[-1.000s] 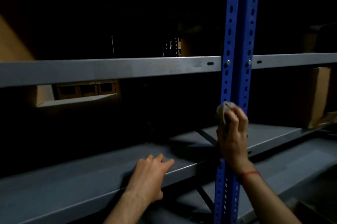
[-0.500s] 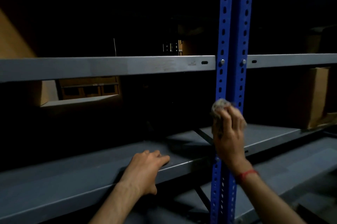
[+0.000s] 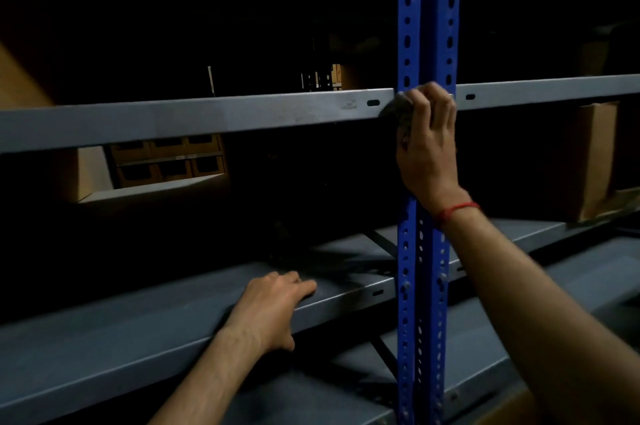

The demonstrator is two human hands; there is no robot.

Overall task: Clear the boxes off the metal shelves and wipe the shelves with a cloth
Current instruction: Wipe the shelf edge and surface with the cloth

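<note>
The right hand (image 3: 427, 144) is raised to right of centre in the frame, forearm sloping up from the lower right corner, with a red thread (image 3: 457, 209) round the wrist. Its fingers are curled over a crumpled grey cloth (image 3: 394, 113) and press it against the blue upright (image 3: 414, 43) just where the upper shelf's front edge (image 3: 207, 116) meets the post; only the cloth's left part shows past the fingers. The left hand (image 3: 273, 307) lies low and centre, palm down and holding nothing, with fingers straight and together on the front lip of the middle shelf (image 3: 104, 348) and the thumb tucked below the edge. The upright is a pair of painted steel angle posts punched with rows of oval holes, running from top to bottom of the frame and hiding part of the shelves behind it. The shelves are flat grey sheet metal with slotted edges; a lower shelf (image 3: 588, 272) shows at lower right. A brown cardboard box (image 3: 588, 161) stands upright on the middle shelf at the far right. At the left, behind the upper edge, more cardboard boxes (image 3: 166, 161) sit in dim light; the rest of the background is too dark to read.
</note>
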